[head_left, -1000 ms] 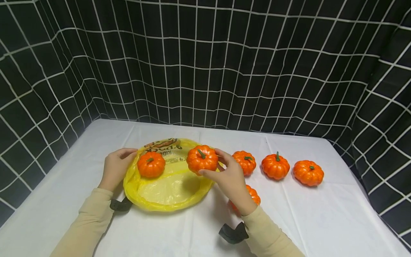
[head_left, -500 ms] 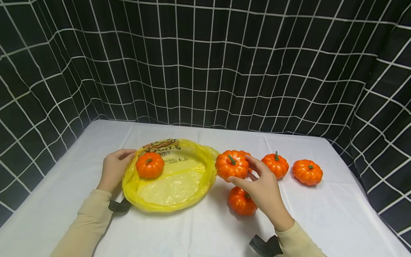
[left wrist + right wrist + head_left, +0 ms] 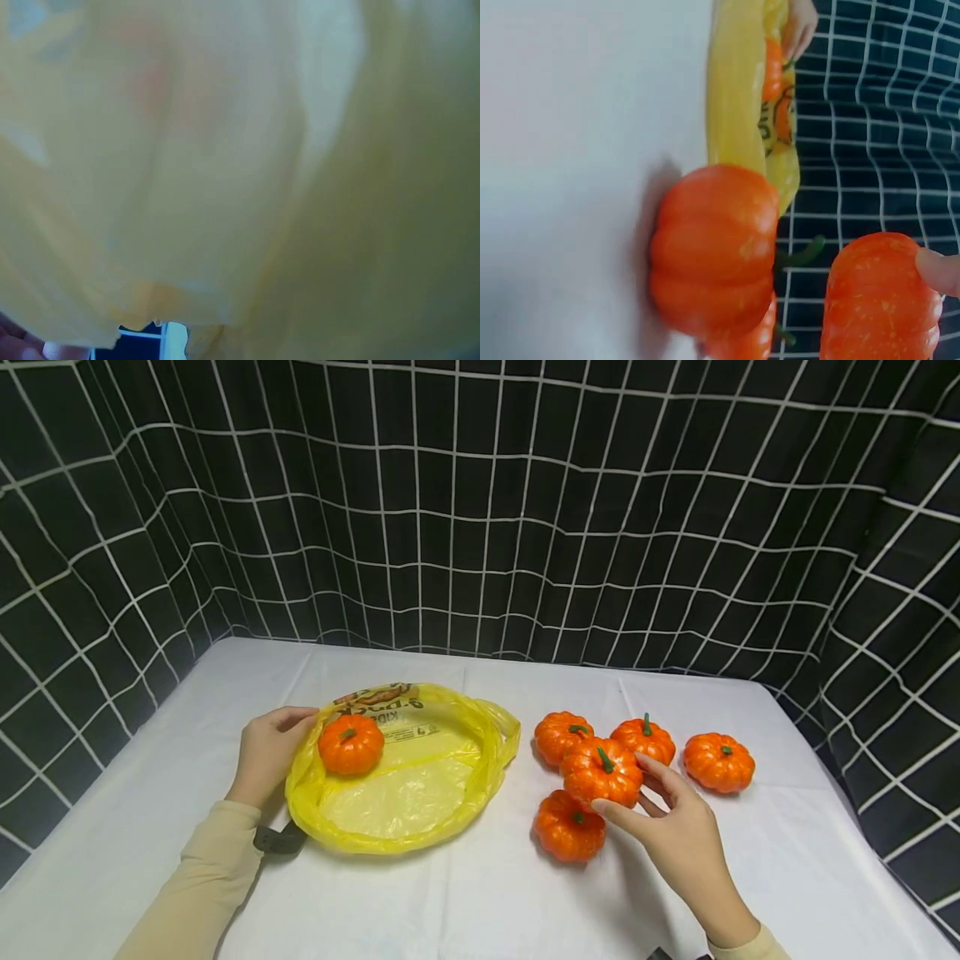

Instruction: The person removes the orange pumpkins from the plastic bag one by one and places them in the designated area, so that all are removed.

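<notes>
My left hand [image 3: 266, 756] holds the left rim of a yellow plastic bag [image 3: 386, 843], which lies with its mouth wide. Inside the bag, at its left, sits an orange toy pumpkin [image 3: 351, 744] with a green stem. Yellow film [image 3: 225, 195] fills most of the left wrist view. My right hand [image 3: 682, 831] grips a second pumpkin [image 3: 602, 772] between thumb and fingers, raised over the table right of the bag. The thumb shows on this held pumpkin [image 3: 881, 300] in the right wrist view. A pumpkin [image 3: 568, 828] rests on the table just below it.
Behind the held pumpkin stand two pumpkins, one to the left [image 3: 558, 737] and one upright [image 3: 643, 743]. Another pumpkin [image 3: 718, 763] lies farther right. A white cloth [image 3: 450, 910] covers the table. Black cloth with a white grid [image 3: 480, 527] hangs around the back and sides.
My right hand has carried its pumpkin from over the bag's right side out to the right, above the other pumpkins. My left hand stays at the bag's rim.
</notes>
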The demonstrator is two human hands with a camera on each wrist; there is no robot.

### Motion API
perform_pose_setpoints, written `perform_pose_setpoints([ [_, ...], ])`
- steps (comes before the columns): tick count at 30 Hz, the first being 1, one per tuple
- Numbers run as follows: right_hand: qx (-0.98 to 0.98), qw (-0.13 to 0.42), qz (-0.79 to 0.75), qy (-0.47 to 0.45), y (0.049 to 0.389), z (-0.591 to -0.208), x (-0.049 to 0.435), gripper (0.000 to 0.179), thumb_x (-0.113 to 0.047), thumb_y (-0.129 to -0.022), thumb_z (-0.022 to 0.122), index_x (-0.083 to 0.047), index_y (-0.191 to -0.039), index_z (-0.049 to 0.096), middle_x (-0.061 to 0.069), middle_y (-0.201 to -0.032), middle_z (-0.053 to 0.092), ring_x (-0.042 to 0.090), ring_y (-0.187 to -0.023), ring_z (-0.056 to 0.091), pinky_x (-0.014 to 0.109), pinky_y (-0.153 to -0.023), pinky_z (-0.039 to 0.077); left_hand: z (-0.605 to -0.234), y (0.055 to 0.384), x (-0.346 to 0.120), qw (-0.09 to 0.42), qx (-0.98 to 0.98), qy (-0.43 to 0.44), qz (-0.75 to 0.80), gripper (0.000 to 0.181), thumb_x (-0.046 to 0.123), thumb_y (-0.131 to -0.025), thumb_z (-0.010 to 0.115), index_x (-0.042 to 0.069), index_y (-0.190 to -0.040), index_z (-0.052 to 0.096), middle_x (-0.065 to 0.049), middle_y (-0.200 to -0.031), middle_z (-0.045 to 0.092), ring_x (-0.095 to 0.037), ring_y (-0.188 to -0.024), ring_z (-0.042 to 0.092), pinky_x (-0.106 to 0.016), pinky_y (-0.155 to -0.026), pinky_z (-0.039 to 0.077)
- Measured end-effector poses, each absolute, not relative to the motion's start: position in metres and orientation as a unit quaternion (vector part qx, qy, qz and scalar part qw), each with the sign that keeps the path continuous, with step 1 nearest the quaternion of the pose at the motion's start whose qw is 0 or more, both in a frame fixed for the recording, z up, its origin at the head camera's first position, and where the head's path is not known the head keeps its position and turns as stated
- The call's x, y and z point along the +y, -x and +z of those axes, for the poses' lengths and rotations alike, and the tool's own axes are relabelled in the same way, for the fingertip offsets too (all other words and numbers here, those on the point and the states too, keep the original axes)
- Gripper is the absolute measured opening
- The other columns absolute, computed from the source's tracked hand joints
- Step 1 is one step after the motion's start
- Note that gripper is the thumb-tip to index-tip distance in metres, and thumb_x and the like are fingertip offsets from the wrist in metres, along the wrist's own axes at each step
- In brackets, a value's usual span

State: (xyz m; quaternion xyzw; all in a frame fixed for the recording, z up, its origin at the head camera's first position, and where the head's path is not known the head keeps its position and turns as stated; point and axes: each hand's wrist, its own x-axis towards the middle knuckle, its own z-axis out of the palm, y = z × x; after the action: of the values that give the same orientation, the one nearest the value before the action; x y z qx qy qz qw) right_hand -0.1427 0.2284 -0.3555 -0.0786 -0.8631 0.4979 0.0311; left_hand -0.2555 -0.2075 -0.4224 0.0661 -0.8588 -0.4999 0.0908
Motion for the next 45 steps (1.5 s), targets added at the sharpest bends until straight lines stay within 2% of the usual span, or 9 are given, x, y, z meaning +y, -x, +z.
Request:
perform_pose_setpoints([
  [5,-0.869,0.038,0.481,0.110,0.134,-0.361,0.248,0.092,-0.034,-0.080,0.084,-0.005,-0.152,0.036,0.018,-0.157,0.038,0.030,-0.139,0.046,-0.001,-0.088,0.044,-0.422,0.257,-0.206,0.087,-0.859,-0.064,-0.500,0.033,0.025,-0.100,0.057,0.002,-0.123,0.067,-0.020,-0.127,0.067,-0.034,-0.124,0.058,-0.046,-0.106,0.050],
  [11,-0.872,0.027,0.469,0.138,0.129,-0.364,0.264,0.092,-0.037,-0.080,0.083,-0.009,-0.154,0.035,0.017,-0.157,0.037,0.030,-0.140,0.044,-0.005,-0.081,0.043,-0.422,0.255,-0.207,0.091,-0.860,-0.063,-0.498,0.033,0.024,-0.100,0.058,0.002,-0.122,0.067,-0.020,-0.127,0.067,-0.035,-0.125,0.058,-0.047,-0.108,0.048],
  [18,-0.873,0.012,0.455,0.173,0.127,-0.372,0.279,0.093,-0.040,-0.081,0.082,-0.006,-0.153,0.035,0.019,-0.157,0.038,0.032,-0.140,0.041,-0.008,-0.075,0.041,-0.423,0.255,-0.205,0.091,-0.860,-0.063,-0.498,0.033,0.024,-0.100,0.058,0.002,-0.122,0.068,-0.020,-0.126,0.067,-0.034,-0.124,0.058,-0.046,-0.106,0.050],
  [20,-0.875,0.000,0.447,0.186,0.126,-0.374,0.284,0.095,-0.044,-0.081,0.081,-0.006,-0.154,0.034,0.020,-0.157,0.038,0.033,-0.141,0.039,-0.002,-0.080,0.046,-0.424,0.255,-0.205,0.091,-0.861,-0.061,-0.496,0.032,0.025,-0.100,0.058,0.003,-0.122,0.068,-0.020,-0.126,0.068,-0.034,-0.123,0.059,-0.046,-0.105,0.050],
  [22,-0.878,-0.011,0.435,0.199,0.124,-0.376,0.289,0.098,-0.048,-0.080,0.080,-0.006,-0.155,0.031,0.023,-0.156,0.038,0.035,-0.143,0.038,0.013,-0.094,0.051,-0.424,0.256,-0.204,0.092,-0.861,-0.059,-0.496,0.032,0.025,-0.100,0.058,0.003,-0.122,0.068,-0.019,-0.125,0.068,-0.033,-0.122,0.060,-0.046,-0.105,0.051],
  [25,-0.882,-0.027,0.418,0.217,0.123,-0.379,0.296,0.101,-0.051,-0.082,0.077,-0.003,-0.156,0.027,0.028,-0.154,0.038,0.041,-0.144,0.034,0.042,-0.113,0.041,-0.424,0.256,-0.205,0.094,-0.862,-0.056,-0.495,0.032,0.025,-0.100,0.059,0.003,-0.121,0.069,-0.019,-0.125,0.068,-0.034,-0.123,0.060,-0.046,-0.105,0.050],
  [27,-0.882,-0.035,0.413,0.223,0.122,-0.382,0.300,0.101,-0.051,-0.084,0.075,-0.001,-0.156,0.025,0.031,-0.153,0.036,0.043,-0.144,0.033,0.055,-0.117,0.033,-0.423,0.256,-0.206,0.094,-0.862,-0.057,-0.494,0.032,0.025,-0.100,0.059,0.003,-0.121,0.069,-0.019,-0.125,0.068,-0.034,-0.123,0.059,-0.047,-0.106,0.049],
  [31,-0.884,-0.048,0.411,0.219,0.124,-0.387,0.307,0.100,-0.050,-0.086,0.073,0.000,-0.156,0.024,0.034,-0.153,0.034,0.045,-0.144,0.032,0.059,-0.117,0.031,-0.424,0.256,-0.208,0.095,-0.864,-0.058,-0.491,0.032,0.024,-0.100,0.059,0.003,-0.121,0.068,-0.020,-0.126,0.068,-0.035,-0.124,0.058,-0.048,-0.107,0.048],
  [45,-0.903,-0.073,0.383,0.182,0.132,-0.403,0.316,0.095,-0.049,-0.087,0.073,0.002,-0.153,0.029,0.033,-0.150,0.037,0.048,-0.141,0.037,0.060,-0.113,0.036,-0.424,0.256,-0.208,0.091,-0.859,-0.065,-0.500,0.033,0.025,-0.100,0.059,0.003,-0.122,0.068,-0.019,-0.126,0.068,-0.034,-0.125,0.058,-0.047,-0.108,0.048],
])
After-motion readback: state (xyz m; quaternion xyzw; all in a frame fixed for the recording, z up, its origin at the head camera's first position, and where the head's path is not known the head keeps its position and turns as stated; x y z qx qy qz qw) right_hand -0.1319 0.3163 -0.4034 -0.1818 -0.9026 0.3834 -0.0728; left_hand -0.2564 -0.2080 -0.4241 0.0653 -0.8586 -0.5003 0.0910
